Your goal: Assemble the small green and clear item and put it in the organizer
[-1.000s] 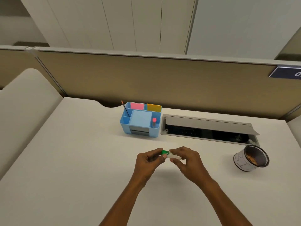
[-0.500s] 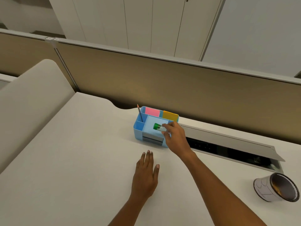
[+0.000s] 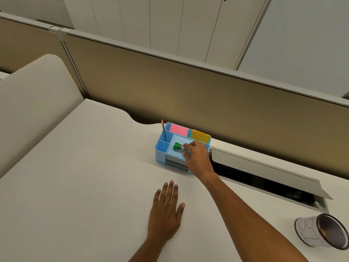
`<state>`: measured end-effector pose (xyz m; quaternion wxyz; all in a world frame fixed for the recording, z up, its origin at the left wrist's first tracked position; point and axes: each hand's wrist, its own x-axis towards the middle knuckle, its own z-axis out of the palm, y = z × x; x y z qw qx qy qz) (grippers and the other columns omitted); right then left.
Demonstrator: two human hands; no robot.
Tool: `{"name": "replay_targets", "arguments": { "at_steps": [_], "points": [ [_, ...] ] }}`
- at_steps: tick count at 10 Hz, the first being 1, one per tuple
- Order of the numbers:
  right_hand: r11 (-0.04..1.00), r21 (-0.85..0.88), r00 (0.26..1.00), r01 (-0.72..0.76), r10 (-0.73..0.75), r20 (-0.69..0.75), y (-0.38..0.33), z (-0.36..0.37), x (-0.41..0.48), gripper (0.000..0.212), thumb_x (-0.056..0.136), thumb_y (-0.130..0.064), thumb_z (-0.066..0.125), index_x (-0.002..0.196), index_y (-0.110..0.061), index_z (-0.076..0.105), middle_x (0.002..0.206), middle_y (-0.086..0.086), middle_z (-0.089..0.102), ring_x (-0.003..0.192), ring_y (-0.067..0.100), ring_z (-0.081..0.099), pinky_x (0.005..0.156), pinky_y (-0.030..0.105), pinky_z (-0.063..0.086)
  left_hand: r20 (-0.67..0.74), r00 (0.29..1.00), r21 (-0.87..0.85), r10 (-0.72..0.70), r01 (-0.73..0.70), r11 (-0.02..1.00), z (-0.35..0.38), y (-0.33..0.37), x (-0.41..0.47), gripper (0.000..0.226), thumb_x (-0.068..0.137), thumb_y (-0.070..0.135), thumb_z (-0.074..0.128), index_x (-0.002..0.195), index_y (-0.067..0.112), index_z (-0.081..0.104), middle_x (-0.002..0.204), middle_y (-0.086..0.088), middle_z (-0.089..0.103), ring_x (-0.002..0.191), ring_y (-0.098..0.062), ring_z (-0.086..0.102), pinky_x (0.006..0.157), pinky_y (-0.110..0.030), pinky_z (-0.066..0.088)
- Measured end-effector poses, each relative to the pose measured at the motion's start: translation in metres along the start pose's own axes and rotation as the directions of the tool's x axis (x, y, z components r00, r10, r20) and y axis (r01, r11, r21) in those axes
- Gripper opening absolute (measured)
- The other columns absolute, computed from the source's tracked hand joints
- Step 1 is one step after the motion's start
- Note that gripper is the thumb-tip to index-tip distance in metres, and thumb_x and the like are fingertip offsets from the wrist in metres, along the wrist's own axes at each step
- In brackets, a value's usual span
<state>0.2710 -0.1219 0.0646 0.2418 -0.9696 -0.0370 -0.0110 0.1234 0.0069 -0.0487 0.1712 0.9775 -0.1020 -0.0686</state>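
Observation:
A small clear tube with a green cap (image 3: 178, 146) lies on its side in the wide middle tray of the light blue organizer (image 3: 160, 150), cap pointing left. My right hand (image 3: 196, 156) reaches over the organizer's right side, with its fingertips closed on the clear end of the tube. My left hand (image 3: 166, 210) rests flat on the white desk, palm down, fingers apart, nearer to me than the organizer and holding nothing.
A pencil (image 3: 164, 131) stands in the organizer's left slot; pink (image 3: 179, 129) and yellow (image 3: 200, 136) sticky notes sit at its back. An open cable tray with a raised lid (image 3: 264, 167) lies to the right. A mesh cup (image 3: 324, 233) lies tipped at the lower right. A tan partition (image 3: 188, 87) backs the desk.
Both hands held the green and clear tube together a second ago. My right hand carried it into the organizer's middle tray and lowered it; my left hand dropped flat onto the desk.

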Motion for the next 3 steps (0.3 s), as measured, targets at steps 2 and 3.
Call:
{"name": "replay_targets", "arguments": {
  "at_steps": [2, 3],
  "points": [
    [1.000, -0.013, 1.000, -0.010, 0.010, 0.029, -0.0006, 0.0004, -0.0015, 0.039, 0.097, -0.020, 0.069, 0.135, -0.011, 0.063, 0.128, 0.013, 0.064, 0.123, 0.030, 0.052, 0.100, 0.041, 0.047, 0.014, 1.000, 0.012, -0.023, 0.022, 1.000, -0.0005, -0.0005, -0.0004, 0.071, 0.104, 0.056, 0.012, 0.162, 0.016, 0.019, 0.171, -0.007, 0.016, 0.157, -0.027, 0.018, 0.120, -0.039, -0.008],
    [0.998, 0.024, 0.997, -0.061, 0.059, 0.055, 0.0006, -0.0002, -0.0002, 0.053, 0.098, -0.023, 0.068, 0.147, -0.014, 0.051, 0.141, 0.011, 0.059, 0.134, 0.029, 0.047, 0.109, 0.044, 0.041, -0.027, 0.999, 0.000, -0.018, 0.018, 1.000, 0.0043, -0.0006, 0.0004, 0.071, 0.104, 0.054, 0.017, 0.163, 0.016, 0.016, 0.172, -0.006, 0.013, 0.159, -0.026, 0.013, 0.121, -0.039, -0.009]
  ]
}}
